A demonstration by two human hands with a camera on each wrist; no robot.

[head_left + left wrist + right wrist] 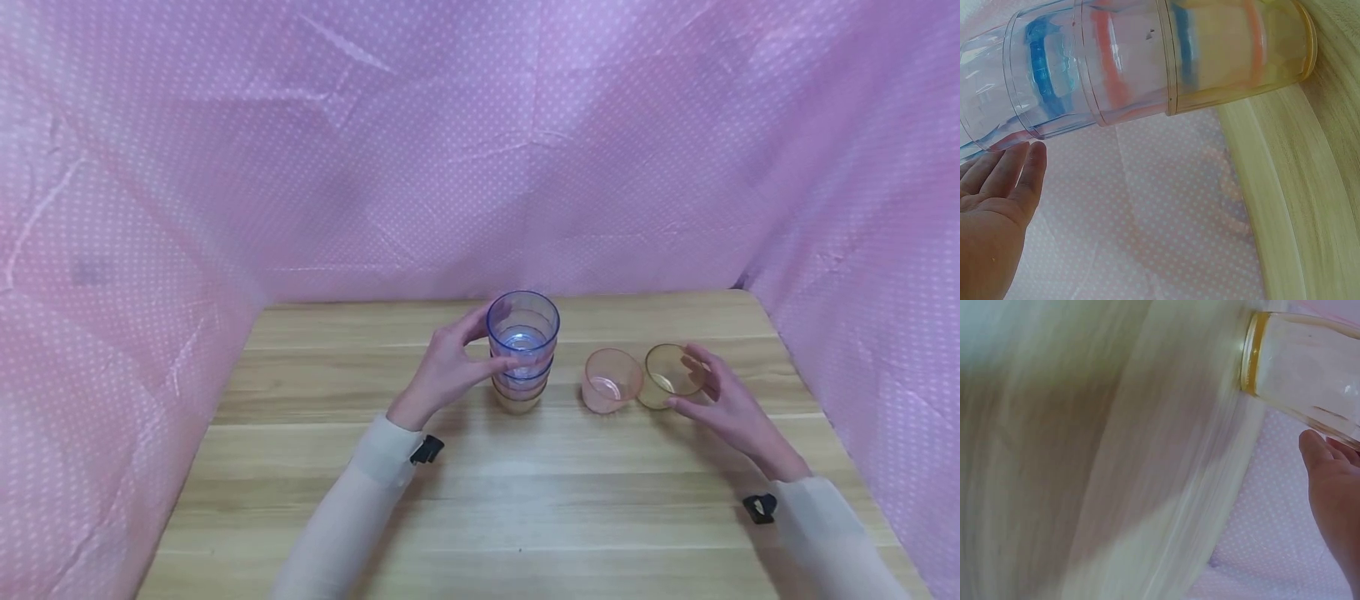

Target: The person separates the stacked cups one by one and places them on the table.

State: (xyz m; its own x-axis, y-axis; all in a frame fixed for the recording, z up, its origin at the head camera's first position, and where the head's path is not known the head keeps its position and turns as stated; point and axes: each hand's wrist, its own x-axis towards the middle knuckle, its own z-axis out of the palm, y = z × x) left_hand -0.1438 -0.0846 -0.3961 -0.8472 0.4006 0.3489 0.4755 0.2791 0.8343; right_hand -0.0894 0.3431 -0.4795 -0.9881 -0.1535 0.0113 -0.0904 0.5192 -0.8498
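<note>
The fingers and thumb of the left hand (450,360) curve round the upper part of the stack of cups (522,367), at the head view's centre; those of the right hand (723,404), spread wide, hold the yellow cup (660,385), right of centre. Just beside it stands the orange cup (606,392), on the wooden table (540,500). The cups look light, stiff and slippery; a gentle hold below the rim should suit.

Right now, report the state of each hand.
Left hand: closed around the upper part of the cup stack.
Right hand: holding the yellow cup.
</note>
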